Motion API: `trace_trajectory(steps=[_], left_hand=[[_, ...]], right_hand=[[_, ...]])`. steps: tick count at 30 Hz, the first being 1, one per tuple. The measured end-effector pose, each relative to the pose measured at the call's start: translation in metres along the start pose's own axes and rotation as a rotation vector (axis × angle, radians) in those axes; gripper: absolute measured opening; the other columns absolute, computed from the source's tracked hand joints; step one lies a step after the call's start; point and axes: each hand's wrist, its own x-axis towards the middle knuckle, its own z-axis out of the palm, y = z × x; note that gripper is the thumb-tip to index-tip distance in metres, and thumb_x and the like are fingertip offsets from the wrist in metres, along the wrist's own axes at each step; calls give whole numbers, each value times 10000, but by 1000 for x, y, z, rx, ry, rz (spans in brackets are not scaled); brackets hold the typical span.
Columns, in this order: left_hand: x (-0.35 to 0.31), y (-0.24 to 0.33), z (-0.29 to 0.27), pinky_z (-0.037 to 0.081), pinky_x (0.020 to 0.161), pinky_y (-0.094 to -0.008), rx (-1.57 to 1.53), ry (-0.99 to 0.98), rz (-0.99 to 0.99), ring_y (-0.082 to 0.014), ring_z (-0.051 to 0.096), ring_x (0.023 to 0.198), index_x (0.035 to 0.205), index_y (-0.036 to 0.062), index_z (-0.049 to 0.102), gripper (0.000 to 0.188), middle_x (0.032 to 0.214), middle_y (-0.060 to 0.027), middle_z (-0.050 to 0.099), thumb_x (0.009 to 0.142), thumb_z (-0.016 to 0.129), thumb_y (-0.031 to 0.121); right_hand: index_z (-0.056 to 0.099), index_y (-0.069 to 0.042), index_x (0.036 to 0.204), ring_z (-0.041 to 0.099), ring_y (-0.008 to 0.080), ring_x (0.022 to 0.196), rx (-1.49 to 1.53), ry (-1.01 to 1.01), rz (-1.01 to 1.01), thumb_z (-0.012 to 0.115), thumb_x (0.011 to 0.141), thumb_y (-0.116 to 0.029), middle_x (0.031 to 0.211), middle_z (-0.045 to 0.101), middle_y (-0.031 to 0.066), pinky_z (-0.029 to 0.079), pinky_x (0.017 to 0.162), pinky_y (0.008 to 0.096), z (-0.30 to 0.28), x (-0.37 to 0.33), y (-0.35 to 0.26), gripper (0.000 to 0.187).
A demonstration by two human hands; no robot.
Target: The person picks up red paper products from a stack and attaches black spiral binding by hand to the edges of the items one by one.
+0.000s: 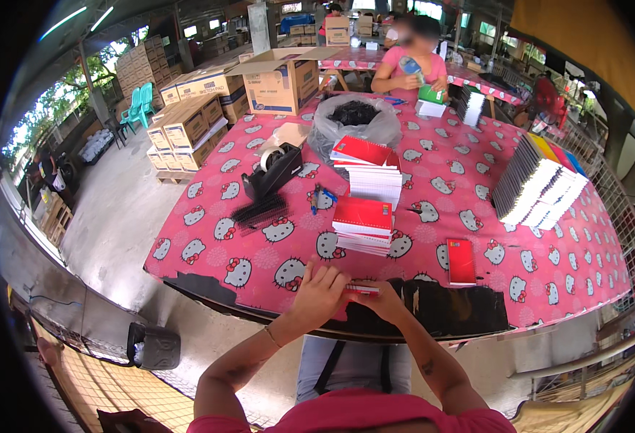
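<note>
Fingers of the right hand [384, 304] are closed on the right end of a small red notebook [362, 290] in the head view, so that side's gripped. Left hand [319, 294] has its fingers bent against the other end; can't tell if they're really pinching or just resting there. The notebook sits right between the 2 hands, near edge of the table, tilted so I mostly see its thin side.

My guess: it's light, fairly stiff through the page block but floppy at the corners, and the cover might be a bit slick. Nothing fragile, though corners could crease. I'd hold it flat by its 2 ends, thumbs on top, so the pages don't fan.

Just beyond the fingers there's a short stack of red notebooks [363, 213], with a taller stack [373, 180] behind it. Off to the fingers' right lies 1 loose red notebook [462, 261]. Up and left of them: blue pens [315, 200], black spiral coils [261, 211] and a tape dispenser [277, 175].
</note>
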Motion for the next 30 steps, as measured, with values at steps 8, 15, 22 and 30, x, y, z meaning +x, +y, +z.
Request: trace_trajectory(steps=[8,15,22,30], left_hand=[[-15,35,43,172,1143,-635,160,233,-29,-417,285,1445,1463,-65,349,882,1538,-273,317,892,562,572],[-23,39,54,163,1151,-627,97,166,6,-386,253,1467,1476,-42,347,845,1556,-252,303,921,510,574],[-19,39,44,150,1159,-614,37,141,38,-356,278,1461,1480,-23,349,756,1553,-223,320,946,534,480],[5,25,30,181,1153,-621,46,391,80,-271,486,1314,1328,46,548,469,1350,-118,561,945,604,310]], right_hand=[[667,-23,1181,678,181,966,-70,132,-161,677,888,-102,1058,726,123,522,851,323,4,8,-1,304],[629,14,1217,623,123,993,-126,75,-106,632,917,-112,1095,708,83,505,882,304,-2,8,9,325],[641,-12,1180,653,140,942,-42,50,-19,632,888,-63,1027,719,123,519,827,313,0,6,7,296],[665,3,1103,690,199,944,-137,130,-30,699,866,-53,1022,703,122,540,822,311,-3,-7,-2,246]])
